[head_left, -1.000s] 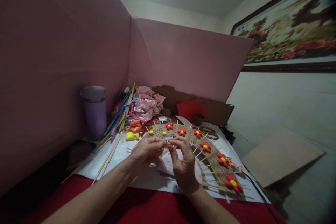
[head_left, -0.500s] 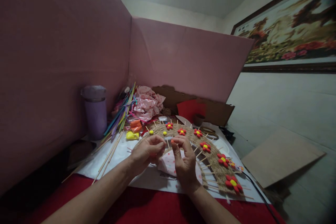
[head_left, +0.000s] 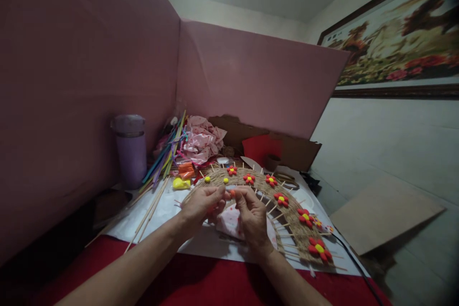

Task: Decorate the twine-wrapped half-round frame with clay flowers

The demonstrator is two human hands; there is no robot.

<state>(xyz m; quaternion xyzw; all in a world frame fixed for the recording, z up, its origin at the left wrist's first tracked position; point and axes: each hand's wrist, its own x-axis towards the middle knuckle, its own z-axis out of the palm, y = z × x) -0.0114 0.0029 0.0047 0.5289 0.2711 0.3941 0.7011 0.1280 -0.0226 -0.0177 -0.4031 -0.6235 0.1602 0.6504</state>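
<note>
In the head view, your left and right fingertips have come together since half a second ago, when a gap showed between them. Your right hand (head_left: 253, 214) pinches a small orange piece (head_left: 232, 194) between thumb and fingers. Your left hand (head_left: 205, 204) has its fingers curled, their tips just beside that piece; you can't tell from here whether they grip anything. The orange piece sits between your two hands, in front of the arched woven twine band (head_left: 294, 215).

On that band you have red flowers with yellow centres (head_left: 305, 218) along the top and right side, and two yellow dots (head_left: 225, 180) left of them, without petals. Thin sticks stick out from its edges. Below your fingers lies a spotted pale bundle (head_left: 229, 222), partly behind your right hand. Left of the band rest a yellow packet (head_left: 181, 183) and, just behind it, an orange packet (head_left: 185, 170), all on white sheeting (head_left: 195, 248) over a red cloth (head_left: 201, 279).
</note>
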